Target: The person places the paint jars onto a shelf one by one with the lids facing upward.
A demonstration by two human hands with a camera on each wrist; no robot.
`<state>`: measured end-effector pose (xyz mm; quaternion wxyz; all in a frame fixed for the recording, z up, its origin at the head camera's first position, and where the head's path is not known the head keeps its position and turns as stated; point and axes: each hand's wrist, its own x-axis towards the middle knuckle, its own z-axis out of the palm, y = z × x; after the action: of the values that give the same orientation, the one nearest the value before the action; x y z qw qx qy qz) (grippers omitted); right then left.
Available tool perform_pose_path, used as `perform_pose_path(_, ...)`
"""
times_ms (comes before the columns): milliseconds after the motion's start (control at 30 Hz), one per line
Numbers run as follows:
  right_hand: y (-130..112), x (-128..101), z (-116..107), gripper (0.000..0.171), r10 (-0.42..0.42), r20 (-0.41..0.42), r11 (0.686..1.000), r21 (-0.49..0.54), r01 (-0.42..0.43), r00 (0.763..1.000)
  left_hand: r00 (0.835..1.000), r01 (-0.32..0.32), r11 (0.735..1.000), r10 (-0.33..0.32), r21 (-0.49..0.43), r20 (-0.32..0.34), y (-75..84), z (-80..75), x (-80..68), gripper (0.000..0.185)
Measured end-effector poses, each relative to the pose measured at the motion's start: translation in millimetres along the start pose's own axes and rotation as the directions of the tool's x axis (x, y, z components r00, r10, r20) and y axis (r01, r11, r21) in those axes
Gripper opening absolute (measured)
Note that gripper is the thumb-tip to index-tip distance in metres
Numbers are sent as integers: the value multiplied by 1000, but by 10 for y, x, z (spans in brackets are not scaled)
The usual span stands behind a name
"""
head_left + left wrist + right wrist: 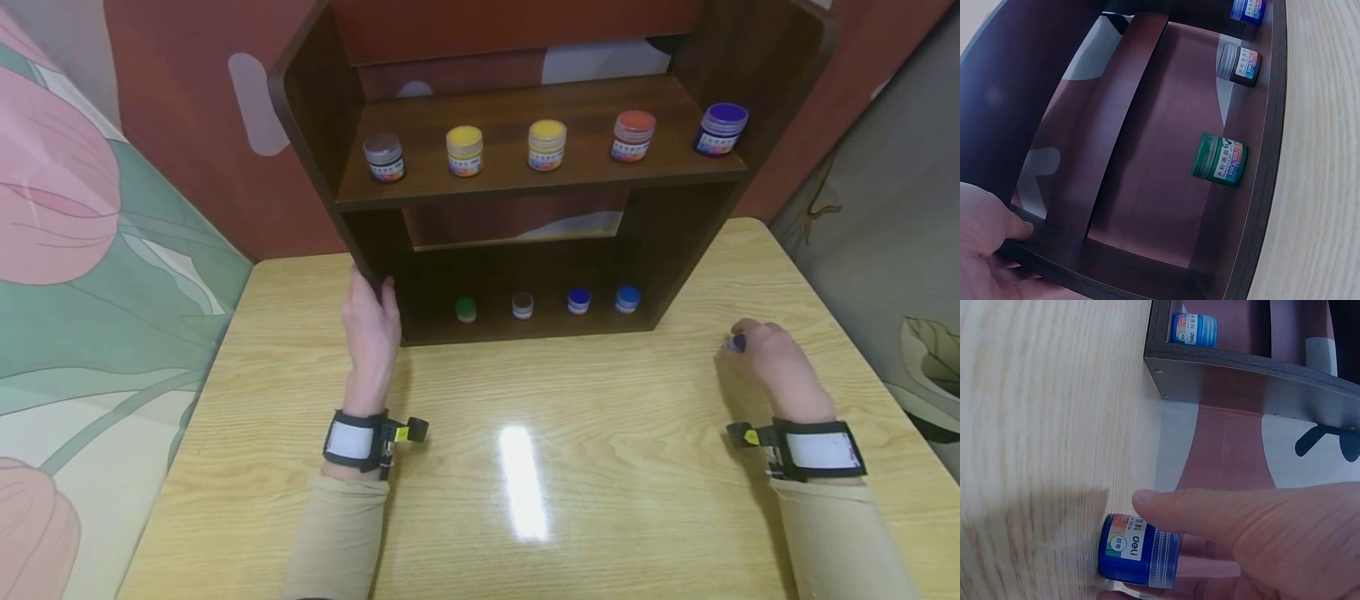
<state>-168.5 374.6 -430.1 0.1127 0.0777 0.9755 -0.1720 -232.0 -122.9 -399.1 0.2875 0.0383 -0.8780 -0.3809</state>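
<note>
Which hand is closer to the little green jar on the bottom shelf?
Left. The left hand holds the shelf's left side wall, just beside the green jar. The right hand is far off on the table, past the shelf's right end, holding a blue jar.

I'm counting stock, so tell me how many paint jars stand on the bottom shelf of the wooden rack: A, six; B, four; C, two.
B: the head view shows four jars on the bottom shelf, namely a green jar, a grey jar, a dark blue jar and a lighter blue jar.
</note>
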Motion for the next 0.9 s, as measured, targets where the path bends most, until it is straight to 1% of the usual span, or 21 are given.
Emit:
perform_pose_path(200, -7, 14, -4, 41, -27, -25, 1000, 7, 27, 999, 1000, -1, 1000, 1, -6, 2, -3, 3, 1, 38)
perform_pose_path(367, -2, 31, -13, 37, -27, -10, 1000, -1, 27, 1000, 1000, -5, 1000, 5, -8, 2, 2, 0, -4, 37)
perform_pose_path(600, -7, 34, -16, 38, -54, -12, 999, 0, 54, 998, 1000, -9, 1000, 10, -14, 1, 8, 2, -6, 37)
perform_pose_path(900, -102, 30, -27, 42, -99, -19, 995, 8, 100, 995, 1000, -7, 1000, 8, -22, 8, 2, 4, -7, 39)
